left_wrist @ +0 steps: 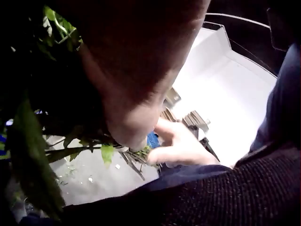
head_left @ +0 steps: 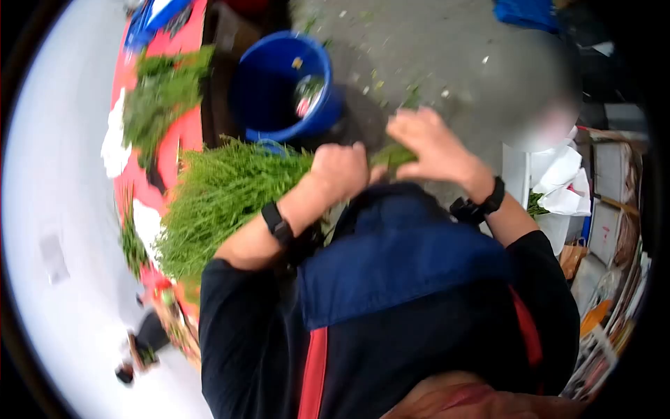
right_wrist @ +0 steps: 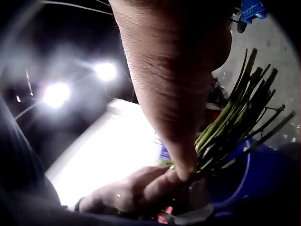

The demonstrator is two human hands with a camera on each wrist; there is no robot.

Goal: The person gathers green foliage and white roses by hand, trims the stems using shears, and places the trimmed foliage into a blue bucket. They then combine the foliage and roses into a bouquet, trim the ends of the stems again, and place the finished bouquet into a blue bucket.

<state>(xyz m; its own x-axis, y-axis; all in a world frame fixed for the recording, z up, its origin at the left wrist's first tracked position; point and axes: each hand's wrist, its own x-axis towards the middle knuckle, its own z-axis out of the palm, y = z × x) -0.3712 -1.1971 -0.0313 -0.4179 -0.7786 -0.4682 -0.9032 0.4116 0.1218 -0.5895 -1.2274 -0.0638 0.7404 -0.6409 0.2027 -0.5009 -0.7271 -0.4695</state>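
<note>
A big feathery bunch of green stems (head_left: pixel 234 195) lies to the left in the head view. My left hand (head_left: pixel 338 167) grips it round the stems, with the leaves spreading out behind the wrist. Bare stem ends (right_wrist: pixel 235 122) stick out past that fist in the right wrist view. My right hand (head_left: pixel 433 143) is at these cut ends, its thumb apart from its fingers. The left wrist view has the right hand's thumb and fingers (left_wrist: pixel 181 141) beside the stem ends, close to the left fist. Leaves and shadow hide part of the left hand there.
A blue bucket (head_left: pixel 279 91) stands on the grey floor just beyond the bunch. More greens (head_left: pixel 164 98) lie on a red-covered table (head_left: pixel 185 140) at the left. White paper wrapping (head_left: pixel 562 185) and stacked boxes are at the right. Leaf scraps dot the floor.
</note>
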